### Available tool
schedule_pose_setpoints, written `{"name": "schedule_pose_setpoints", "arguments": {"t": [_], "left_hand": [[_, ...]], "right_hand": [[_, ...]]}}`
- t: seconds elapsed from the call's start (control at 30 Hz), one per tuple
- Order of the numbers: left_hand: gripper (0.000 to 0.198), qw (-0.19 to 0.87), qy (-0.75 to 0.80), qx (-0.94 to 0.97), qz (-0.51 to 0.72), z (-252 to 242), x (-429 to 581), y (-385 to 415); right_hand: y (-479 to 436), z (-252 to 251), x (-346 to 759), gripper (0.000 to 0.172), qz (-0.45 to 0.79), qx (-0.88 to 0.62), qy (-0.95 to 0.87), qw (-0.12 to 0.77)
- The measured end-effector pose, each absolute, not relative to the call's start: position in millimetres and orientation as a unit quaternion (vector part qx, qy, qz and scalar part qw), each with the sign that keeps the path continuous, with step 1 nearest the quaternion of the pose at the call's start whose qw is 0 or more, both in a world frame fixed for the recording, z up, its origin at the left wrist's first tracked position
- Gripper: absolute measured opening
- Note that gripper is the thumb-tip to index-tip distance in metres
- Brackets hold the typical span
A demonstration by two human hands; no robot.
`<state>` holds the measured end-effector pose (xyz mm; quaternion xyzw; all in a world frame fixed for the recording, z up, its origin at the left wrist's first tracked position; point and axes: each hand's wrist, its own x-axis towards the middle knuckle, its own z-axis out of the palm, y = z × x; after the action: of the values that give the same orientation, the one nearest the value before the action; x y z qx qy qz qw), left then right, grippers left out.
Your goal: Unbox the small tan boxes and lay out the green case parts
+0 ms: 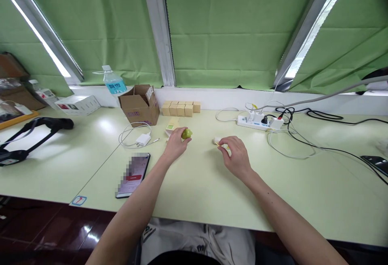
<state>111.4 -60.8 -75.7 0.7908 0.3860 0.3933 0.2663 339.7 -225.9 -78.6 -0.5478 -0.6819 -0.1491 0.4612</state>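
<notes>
My left hand (176,143) is closed around a small, shiny yellow-green round object (186,133), which sticks out past the fingertips above the table. Just behind that hand stands a small pale box (171,125) with a green patch, partly covered by the hand. To the right, my right hand (235,154) has thumb and forefinger pinched at a small white object (216,140) with yellow bits. Fingers hide much of it, and its kind cannot be made out.
Several small wooden-coloured blocks (181,109) line the wall beside an open cardboard box (139,105) and a water bottle (114,82). A charger (143,139) and a phone (133,176) lie left. A power strip (253,123) with trailing cables is at right.
</notes>
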Motion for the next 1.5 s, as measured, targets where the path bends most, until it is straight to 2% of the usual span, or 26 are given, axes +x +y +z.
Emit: {"name": "schedule_pose_setpoints", "arguments": {"t": [0.17,0.27,0.4,0.7,0.93,1.27,1.4,1.5], "left_hand": [[0.042,0.378,0.374,0.744,0.404,-84,114,-49],[0.045,0.397,0.367,0.745,0.391,-90,114,-47],[0.044,0.354,0.388,0.767,0.369,-97,118,-53],[0.042,0.306,0.415,0.782,0.349,-104,127,-58],[0.043,0.292,0.421,0.790,0.337,-108,127,-50],[0.043,0.219,0.447,0.814,0.301,-107,125,-50],[0.045,0.200,0.450,0.821,0.289,-110,127,-48],[0.045,0.188,0.451,0.826,0.281,-111,128,-44]], "right_hand": [[-217,-89,345,0.008,-0.124,-0.566,-0.676,0.455],[-207,-93,344,0.010,-0.122,-0.603,-0.681,0.397],[-188,-91,338,0.014,-0.132,-0.630,-0.697,0.316],[-141,-90,326,0.019,-0.146,-0.665,-0.696,0.227],[-131,-95,322,0.021,-0.135,-0.681,-0.693,0.196],[-118,-90,331,0.025,-0.104,-0.664,-0.724,0.152],[-116,-92,331,0.025,-0.096,-0.668,-0.721,0.160],[-124,-86,332,0.032,-0.096,-0.669,-0.712,0.187]]}}
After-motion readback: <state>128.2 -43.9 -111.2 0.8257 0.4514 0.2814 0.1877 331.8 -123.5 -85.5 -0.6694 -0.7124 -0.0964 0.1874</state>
